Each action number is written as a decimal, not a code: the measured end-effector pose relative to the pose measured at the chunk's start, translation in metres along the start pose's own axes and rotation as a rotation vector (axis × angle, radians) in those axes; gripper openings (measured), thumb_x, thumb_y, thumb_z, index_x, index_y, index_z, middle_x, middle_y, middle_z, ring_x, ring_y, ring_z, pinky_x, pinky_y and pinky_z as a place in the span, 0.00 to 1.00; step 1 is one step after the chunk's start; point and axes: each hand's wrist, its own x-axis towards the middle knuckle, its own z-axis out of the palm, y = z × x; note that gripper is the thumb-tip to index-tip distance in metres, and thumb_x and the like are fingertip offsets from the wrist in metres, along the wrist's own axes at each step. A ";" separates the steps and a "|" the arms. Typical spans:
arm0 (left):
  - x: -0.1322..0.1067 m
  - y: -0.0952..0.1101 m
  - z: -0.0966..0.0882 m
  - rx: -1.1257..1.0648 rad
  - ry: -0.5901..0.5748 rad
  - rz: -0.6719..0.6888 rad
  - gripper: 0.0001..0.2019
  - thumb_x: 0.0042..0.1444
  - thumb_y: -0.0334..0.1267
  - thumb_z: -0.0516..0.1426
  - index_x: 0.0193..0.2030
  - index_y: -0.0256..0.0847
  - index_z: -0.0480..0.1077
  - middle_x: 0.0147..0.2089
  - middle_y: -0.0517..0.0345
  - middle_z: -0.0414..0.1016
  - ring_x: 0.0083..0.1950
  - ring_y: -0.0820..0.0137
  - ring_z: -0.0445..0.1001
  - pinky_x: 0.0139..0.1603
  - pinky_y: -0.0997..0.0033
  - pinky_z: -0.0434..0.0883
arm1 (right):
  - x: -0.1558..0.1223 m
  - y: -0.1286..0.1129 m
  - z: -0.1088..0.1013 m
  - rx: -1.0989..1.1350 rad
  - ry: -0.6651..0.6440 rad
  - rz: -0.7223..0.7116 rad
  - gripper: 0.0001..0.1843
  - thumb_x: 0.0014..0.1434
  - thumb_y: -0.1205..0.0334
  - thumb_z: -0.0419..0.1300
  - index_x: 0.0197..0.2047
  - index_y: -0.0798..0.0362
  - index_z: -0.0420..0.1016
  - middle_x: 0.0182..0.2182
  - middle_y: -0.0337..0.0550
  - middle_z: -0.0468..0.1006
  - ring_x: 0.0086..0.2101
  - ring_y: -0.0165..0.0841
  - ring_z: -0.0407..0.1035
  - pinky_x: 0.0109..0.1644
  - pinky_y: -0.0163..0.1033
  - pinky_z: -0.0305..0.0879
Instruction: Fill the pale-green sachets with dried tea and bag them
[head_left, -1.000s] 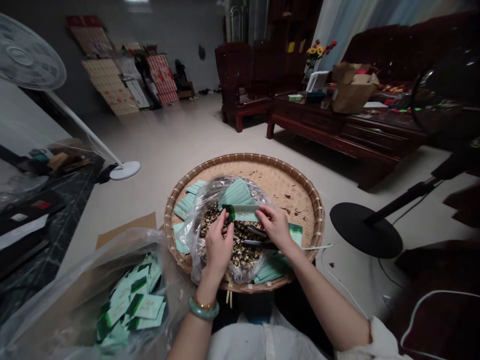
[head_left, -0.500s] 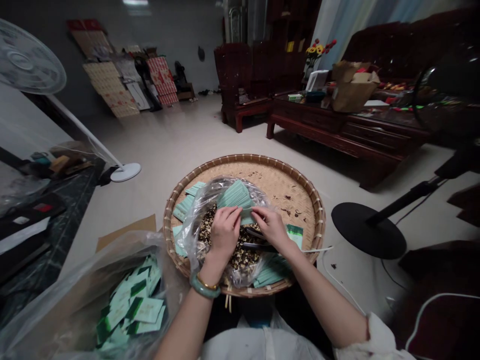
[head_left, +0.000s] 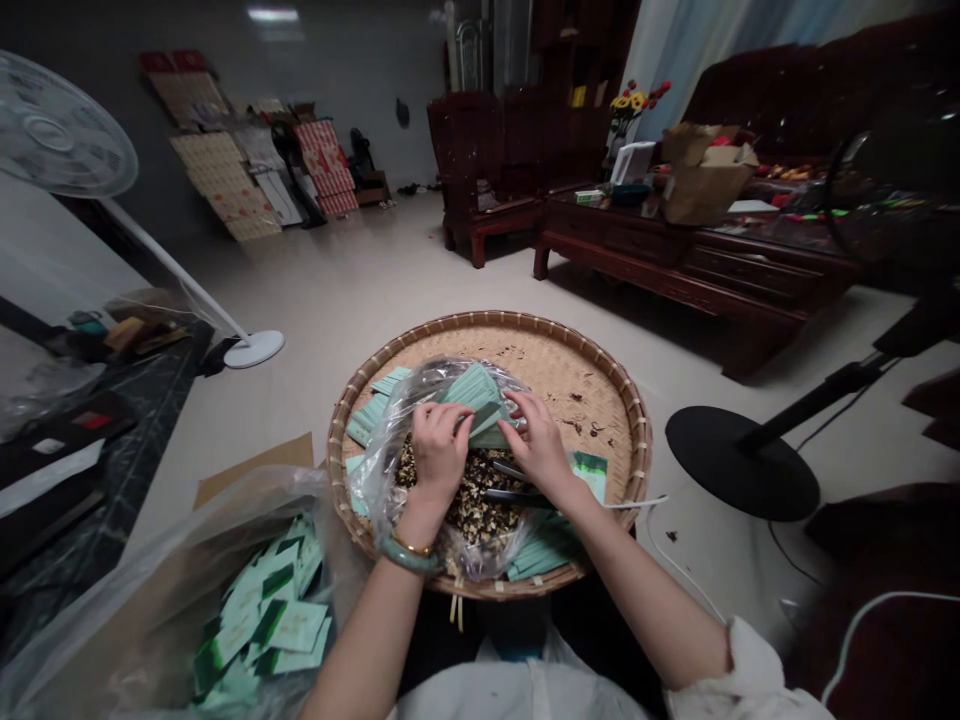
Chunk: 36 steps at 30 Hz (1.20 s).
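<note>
Pinching one pale green sachet (head_left: 486, 420) by its ends, the left hand (head_left: 439, 447) and right hand (head_left: 538, 447) hold it over a clear plastic bag (head_left: 375, 472) of what may be dried flower tea. Bag and sachet sit toward six o'clock on the woven tray (head_left: 574, 368).

The left hand (head_left: 439, 452) and the right hand (head_left: 538, 452) cover both ends of the green packet (head_left: 486, 420) that they pinch. A metal tool (head_left: 510, 493) lies half under the right hand; its kind I cannot tell. The clear bag (head_left: 381, 472) veils the dark loose pieces (head_left: 480, 510) with glare. The big plastic bag (head_left: 150, 590) is cut by the bottom edge, and the print on its packets (head_left: 289, 625) is too small to read.
</note>
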 end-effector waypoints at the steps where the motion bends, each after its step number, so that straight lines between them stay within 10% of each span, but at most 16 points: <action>1: 0.002 0.001 -0.003 -0.023 0.015 -0.011 0.05 0.56 0.33 0.58 0.35 0.41 0.76 0.34 0.53 0.78 0.41 0.62 0.68 0.43 0.60 0.69 | -0.001 -0.004 -0.002 -0.016 0.020 -0.048 0.21 0.59 0.62 0.56 0.57 0.50 0.67 0.49 0.53 0.70 0.45 0.40 0.69 0.47 0.45 0.71; 7: -0.007 0.019 -0.024 -0.236 0.028 -0.137 0.05 0.56 0.36 0.58 0.34 0.40 0.76 0.33 0.55 0.78 0.36 0.68 0.74 0.41 0.67 0.70 | -0.005 -0.032 -0.010 -0.092 0.116 -0.325 0.20 0.62 0.65 0.55 0.57 0.49 0.68 0.45 0.50 0.72 0.46 0.39 0.68 0.49 0.46 0.69; 17: -0.057 0.043 -0.036 -0.679 -0.031 -0.799 0.08 0.44 0.39 0.63 0.30 0.36 0.76 0.26 0.56 0.78 0.27 0.72 0.73 0.29 0.75 0.70 | -0.048 -0.042 -0.014 -0.072 0.106 -0.535 0.23 0.59 0.74 0.56 0.57 0.52 0.68 0.46 0.53 0.76 0.46 0.39 0.70 0.48 0.46 0.69; 30: -0.094 0.041 -0.055 -0.532 -0.295 -0.709 0.08 0.46 0.38 0.61 0.32 0.38 0.79 0.32 0.54 0.81 0.33 0.66 0.78 0.36 0.69 0.74 | -0.085 -0.053 -0.028 0.134 -0.095 -0.264 0.04 0.57 0.70 0.59 0.31 0.53 0.73 0.29 0.44 0.75 0.32 0.33 0.68 0.37 0.40 0.68; 36: -0.106 0.028 -0.062 -0.517 -0.363 -0.712 0.09 0.47 0.38 0.60 0.34 0.41 0.80 0.35 0.53 0.82 0.37 0.62 0.80 0.43 0.64 0.75 | -0.094 -0.056 -0.035 0.238 -0.188 0.158 0.05 0.54 0.62 0.60 0.30 0.54 0.75 0.27 0.42 0.76 0.29 0.32 0.70 0.34 0.36 0.68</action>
